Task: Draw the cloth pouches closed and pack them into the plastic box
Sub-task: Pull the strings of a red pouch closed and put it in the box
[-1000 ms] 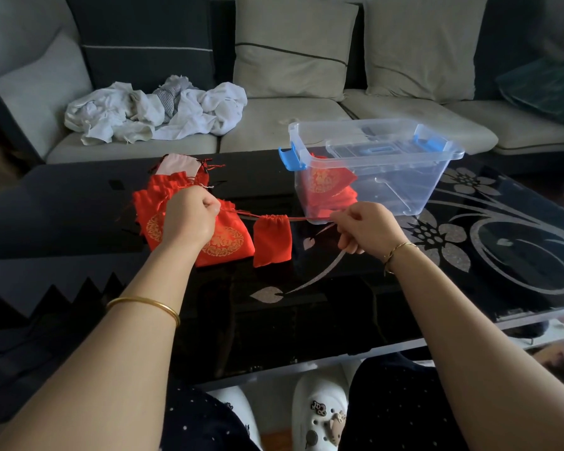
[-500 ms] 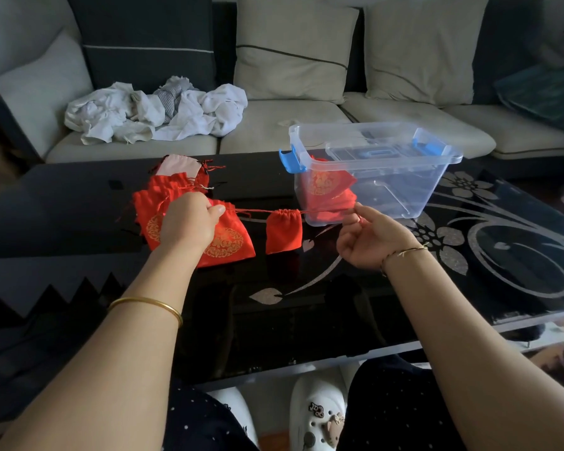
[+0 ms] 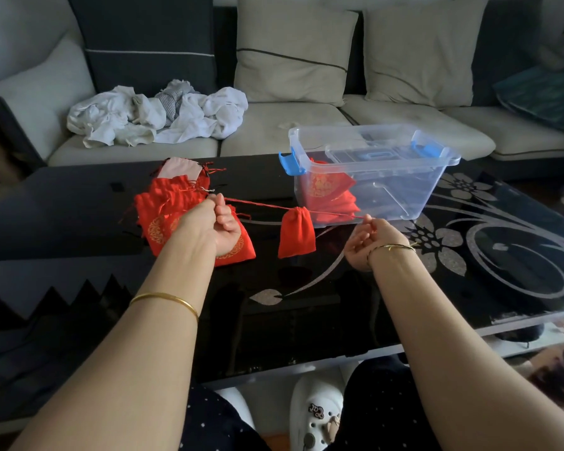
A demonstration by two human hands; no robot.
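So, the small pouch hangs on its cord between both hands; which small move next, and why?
Probably the left hand releases the cord and the right hand swings the small pouch into the plastic box: its mouth looks gathered shut, and the open box sits behind.

Bare forearms; plain gold bangle [image 3: 165,301] up the arm from left hand [image 3: 209,229]; thin gold bracelet [image 3: 392,247] at wrist of right hand [image 3: 368,242]; dark garment [image 3: 215,424] with small white dots; white clog [image 3: 308,393] with charms [image 3: 316,411].
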